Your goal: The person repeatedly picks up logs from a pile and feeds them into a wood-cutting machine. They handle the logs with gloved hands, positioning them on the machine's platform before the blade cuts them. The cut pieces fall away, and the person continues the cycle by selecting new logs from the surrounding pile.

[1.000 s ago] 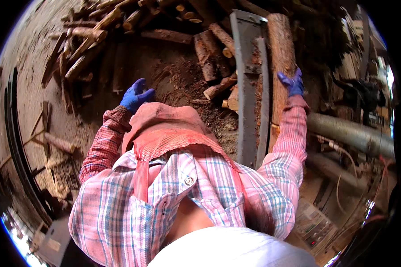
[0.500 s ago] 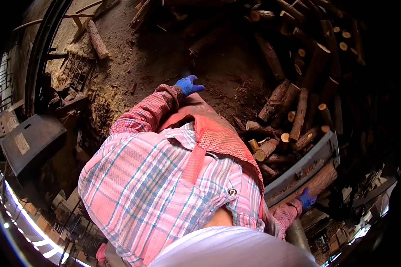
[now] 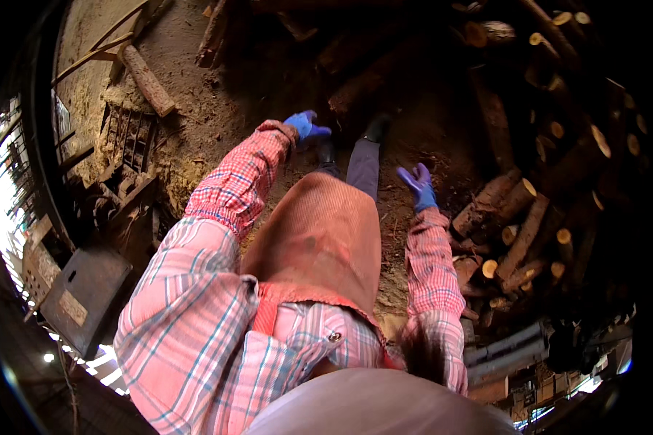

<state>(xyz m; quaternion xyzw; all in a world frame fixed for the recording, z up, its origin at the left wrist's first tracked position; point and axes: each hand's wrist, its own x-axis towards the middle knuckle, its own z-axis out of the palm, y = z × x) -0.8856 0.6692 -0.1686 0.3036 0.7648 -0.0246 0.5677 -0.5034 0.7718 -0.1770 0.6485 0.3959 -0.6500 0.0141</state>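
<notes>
My left hand [image 3: 306, 125], in a blue glove, reaches out ahead over the dirt floor with its fingers apart and nothing in it. My right hand [image 3: 419, 187], also in a blue glove, is stretched forward with fingers spread, and it too is free of any load. Between and below them hangs my reddish-brown apron [image 3: 326, 225]. Nearest ahead of the hands lies a log [image 3: 370, 81] in deep shadow. Close by the right hand are the bark-covered logs [image 3: 486, 201] of the pile.
A large heap of cut logs [image 3: 526, 235] fills the right side. At the far left a single log [image 3: 149, 81] lies beside a metal grate [image 3: 127, 138]. A dark metal box [image 3: 87, 293] stands at the left. Low at the right is a grey metal beam [image 3: 506, 346].
My right hand has left the wood by the metal beam at the lower right and swung forward. My body has turned to face ahead, and my legs now show.
</notes>
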